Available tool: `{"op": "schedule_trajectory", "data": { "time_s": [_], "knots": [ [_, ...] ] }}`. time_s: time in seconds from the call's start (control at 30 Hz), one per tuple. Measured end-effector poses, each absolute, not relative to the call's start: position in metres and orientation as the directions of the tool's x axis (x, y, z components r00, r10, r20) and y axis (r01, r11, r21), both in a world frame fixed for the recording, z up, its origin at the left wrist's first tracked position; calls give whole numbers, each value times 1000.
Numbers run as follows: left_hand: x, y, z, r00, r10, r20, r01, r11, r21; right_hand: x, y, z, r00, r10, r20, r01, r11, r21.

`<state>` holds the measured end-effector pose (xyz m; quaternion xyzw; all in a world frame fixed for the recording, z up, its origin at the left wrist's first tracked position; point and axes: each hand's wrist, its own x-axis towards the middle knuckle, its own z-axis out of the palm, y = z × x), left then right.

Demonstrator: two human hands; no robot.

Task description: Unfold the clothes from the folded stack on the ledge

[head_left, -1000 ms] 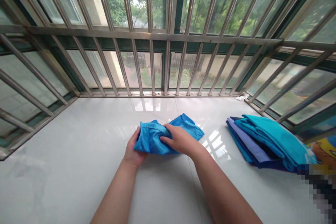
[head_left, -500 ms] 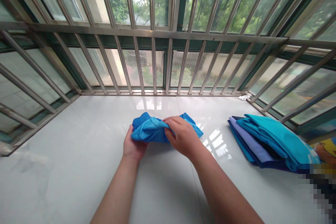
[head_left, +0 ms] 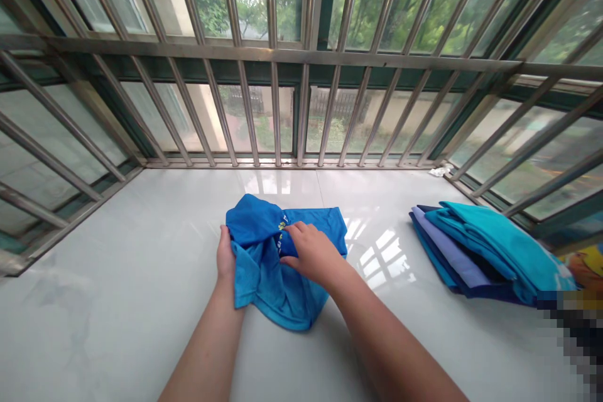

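Note:
A bright blue shirt [head_left: 277, 276] with a small yellow print lies bunched on the glossy white sill [head_left: 117, 276] in front of me. My left hand [head_left: 225, 257] grips its left edge, with the fingers tucked under the cloth. Over the middle of the shirt, my right hand [head_left: 311, 252] rests with its fingers curled, pinching a fold. Part of the shirt hangs toward me below both hands.
A stack of folded blue, teal and lilac clothes [head_left: 480, 251] lies to the right. Metal window bars [head_left: 282, 56] fence the sill on three sides. A small crumpled white scrap [head_left: 440, 171] sits in the far right corner. A pixelated patch covers the lower right.
The shirt was a tight bundle between both hands. Now it has spread out and a flap has come down toward me; both hands have shifted slightly nearer.

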<state>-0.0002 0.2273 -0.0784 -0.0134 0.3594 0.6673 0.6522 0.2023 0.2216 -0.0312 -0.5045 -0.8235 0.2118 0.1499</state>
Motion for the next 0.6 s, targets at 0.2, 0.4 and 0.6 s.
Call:
{"op": "schedule_trajectory", "data": {
  "time_s": [0.2, 0.4, 0.6],
  "knots": [
    [14, 219, -79, 38, 953, -299, -820, 201, 536, 193, 233, -55, -356, 925, 136, 571, 330, -752],
    [26, 216, -95, 79, 994, -76, -410, 102, 906, 203, 232, -18, -172, 976, 133, 473, 200, -858],
    [23, 206, -95, 374, 899, -229, -283, 345, 895, 223, 221, 19, -55, 998, -37, -38, -39, -999]
  ]
}}
